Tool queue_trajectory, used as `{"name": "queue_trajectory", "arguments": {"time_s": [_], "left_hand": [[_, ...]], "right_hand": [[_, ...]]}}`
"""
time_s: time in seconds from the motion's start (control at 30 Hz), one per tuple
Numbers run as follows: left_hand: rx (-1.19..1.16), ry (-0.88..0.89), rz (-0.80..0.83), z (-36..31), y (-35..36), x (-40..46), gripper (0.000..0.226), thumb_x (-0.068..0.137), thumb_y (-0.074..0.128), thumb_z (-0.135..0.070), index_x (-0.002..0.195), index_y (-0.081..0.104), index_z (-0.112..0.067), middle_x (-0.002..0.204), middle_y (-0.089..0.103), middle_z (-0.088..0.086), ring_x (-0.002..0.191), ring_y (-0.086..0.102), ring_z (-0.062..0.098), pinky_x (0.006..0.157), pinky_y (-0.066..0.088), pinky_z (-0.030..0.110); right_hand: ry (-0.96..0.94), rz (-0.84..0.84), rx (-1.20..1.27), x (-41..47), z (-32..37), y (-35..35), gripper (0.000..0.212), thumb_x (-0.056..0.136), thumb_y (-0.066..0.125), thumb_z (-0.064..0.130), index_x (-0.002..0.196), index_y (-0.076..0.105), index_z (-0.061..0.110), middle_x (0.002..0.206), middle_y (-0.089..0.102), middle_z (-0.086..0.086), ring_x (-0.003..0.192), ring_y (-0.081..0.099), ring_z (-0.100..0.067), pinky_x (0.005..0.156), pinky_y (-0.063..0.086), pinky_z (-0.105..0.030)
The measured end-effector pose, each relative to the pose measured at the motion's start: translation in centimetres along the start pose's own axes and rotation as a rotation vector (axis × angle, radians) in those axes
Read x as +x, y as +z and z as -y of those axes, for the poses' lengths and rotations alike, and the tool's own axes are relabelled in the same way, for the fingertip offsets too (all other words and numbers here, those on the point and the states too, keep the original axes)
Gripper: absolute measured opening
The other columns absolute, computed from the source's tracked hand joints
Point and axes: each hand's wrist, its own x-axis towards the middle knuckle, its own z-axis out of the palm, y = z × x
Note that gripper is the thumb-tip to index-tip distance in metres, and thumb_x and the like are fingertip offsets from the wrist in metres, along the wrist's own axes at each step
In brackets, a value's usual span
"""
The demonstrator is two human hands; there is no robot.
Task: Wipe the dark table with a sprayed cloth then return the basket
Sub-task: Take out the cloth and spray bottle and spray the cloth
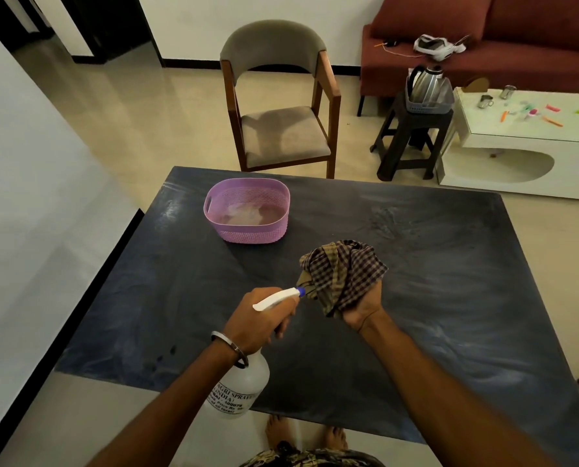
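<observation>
Checked cloth (343, 274) sits bunched in the right hand (362, 306), whose grip is closed around its lower end so the folds rise above the fingers, held over the dark table (450, 281). Just left of it, the left hand (264, 318) wraps the neck of a spray bottle (239, 387), fingers pressed on the trigger; the blue nozzle tip nearly touches the cloth's near edge. The bottle's clear body hangs below the wrist, over the table's near edge. Well beyond both hands, a purple basket (247, 210) rests on the table's far left part, apart from cloth and bottle.
</observation>
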Motion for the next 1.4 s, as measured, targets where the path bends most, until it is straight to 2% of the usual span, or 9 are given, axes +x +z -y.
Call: {"name": "queue_trajectory", "arguments": {"time_s": [0.17, 0.23, 0.4, 0.53, 0.7, 0.83, 1.13, 1.3, 1.4], "left_hand": [[-0.01, 0.033, 0.113, 0.4, -0.8, 0.0, 0.025, 0.092, 0.059, -0.029, 0.095, 0.063, -0.005, 0.088, 0.069, 0.01, 0.074, 0.067, 0.008, 0.058, 0.052, 0.021], [-0.001, 0.013, 0.027, 0.6, -0.9, -0.1, 0.037, 0.088, 0.059, -0.044, 0.084, 0.065, -0.007, 0.075, 0.067, 0.007, 0.062, 0.064, 0.012, 0.056, 0.051, 0.028], [-0.048, -0.049, -0.152, 1.1, -1.6, -0.2, 0.042, 0.092, 0.055, -0.044, 0.081, 0.065, -0.004, 0.066, 0.065, 0.005, 0.055, 0.059, 0.021, 0.049, 0.046, 0.032], [-0.099, -0.028, 0.008, 1.3, -2.9, 0.0, 0.018, 0.099, 0.045, -0.012, 0.1, 0.059, -0.001, 0.085, 0.066, 0.008, 0.069, 0.067, 0.005, 0.053, 0.053, 0.019], [-0.027, -0.056, -0.082, 0.2, -1.1, -0.3, 0.044, 0.094, 0.052, -0.045, 0.073, 0.063, -0.007, 0.06, 0.06, 0.006, 0.047, 0.056, 0.014, 0.043, 0.043, 0.021], [0.025, -0.014, 0.02, 0.3, -0.3, -0.8, 0.021, 0.097, 0.053, -0.023, 0.091, 0.063, -0.006, 0.077, 0.068, 0.006, 0.065, 0.065, 0.008, 0.048, 0.045, 0.015], [-0.004, -0.047, -0.04, 2.4, -1.3, -1.5, 0.024, 0.098, 0.049, -0.009, 0.076, 0.059, -0.009, 0.067, 0.061, 0.006, 0.054, 0.062, 0.002, 0.054, 0.048, 0.015], [-0.012, 0.04, -0.214, 1.7, -1.5, -1.2, 0.053, 0.086, 0.053, -0.061, 0.077, 0.063, -0.009, 0.065, 0.067, 0.003, 0.061, 0.066, 0.012, 0.056, 0.055, 0.026], [-0.106, 0.003, -0.237, 1.4, -0.9, -0.8, 0.059, 0.083, 0.051, -0.063, 0.075, 0.062, -0.006, 0.058, 0.062, 0.006, 0.053, 0.061, 0.016, 0.051, 0.05, 0.025]], "right_hand": [[0.016, -0.033, 0.022, -0.9, 0.1, -0.2, 0.072, 0.1, 0.021, 0.064, 0.101, 0.076, 0.018, 0.107, 0.072, -0.009, 0.101, 0.064, -0.028, 0.086, 0.051, -0.046], [0.035, -0.011, 0.014, -1.2, 0.1, -0.6, 0.08, 0.098, 0.018, 0.067, 0.086, 0.082, 0.02, 0.097, 0.077, -0.007, 0.092, 0.071, -0.027, 0.076, 0.06, -0.042], [0.098, 0.006, -0.007, -2.1, 0.2, -1.4, 0.067, 0.103, 0.017, 0.057, 0.1, 0.066, 0.013, 0.081, 0.077, -0.009, 0.076, 0.074, -0.027, 0.048, 0.059, -0.036], [0.126, 0.036, -0.008, -2.2, -0.3, -1.4, 0.078, 0.101, 0.02, 0.059, 0.087, 0.081, 0.013, 0.098, 0.075, -0.013, 0.084, 0.073, -0.029, 0.06, 0.062, -0.041], [0.113, 0.129, -0.094, -2.7, -0.9, 0.2, 0.062, 0.078, 0.04, 0.058, 0.087, 0.083, 0.014, 0.105, 0.075, -0.011, 0.097, 0.07, -0.026, 0.079, 0.059, -0.042], [0.064, 0.088, -0.061, -2.5, -1.0, 1.0, 0.066, 0.092, 0.034, 0.059, 0.091, 0.082, 0.015, 0.106, 0.076, -0.01, 0.101, 0.069, -0.028, 0.084, 0.052, -0.045], [0.032, 0.079, 0.041, -2.6, 0.7, -0.2, 0.081, 0.1, 0.018, 0.061, 0.078, 0.083, 0.018, 0.093, 0.078, -0.007, 0.078, 0.076, -0.022, 0.058, 0.061, -0.036], [0.088, 0.138, -0.027, -2.9, 0.3, -0.7, 0.062, 0.074, 0.059, 0.069, 0.089, 0.083, 0.013, 0.107, 0.075, -0.013, 0.086, 0.075, -0.027, 0.061, 0.062, -0.042], [0.134, 0.155, -0.01, -3.2, 0.5, -0.2, 0.068, 0.085, 0.047, 0.068, 0.093, 0.081, 0.01, 0.104, 0.075, -0.015, 0.088, 0.074, -0.031, 0.064, 0.062, -0.043]]}}
